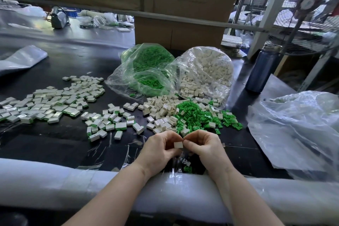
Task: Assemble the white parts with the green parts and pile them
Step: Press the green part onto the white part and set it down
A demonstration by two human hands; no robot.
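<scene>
Workbench (55, 145), assembly line: finished white-green units (45, 104) are piling up at left, w/ loose white parts (161, 110) & green parts (194, 115) heaped centre. Left hand (157, 149) & right hand (205, 147) are both pinching one small white part (178, 145) by its edges, just above the bench — light, rigid, likely slippery plastic.
</scene>
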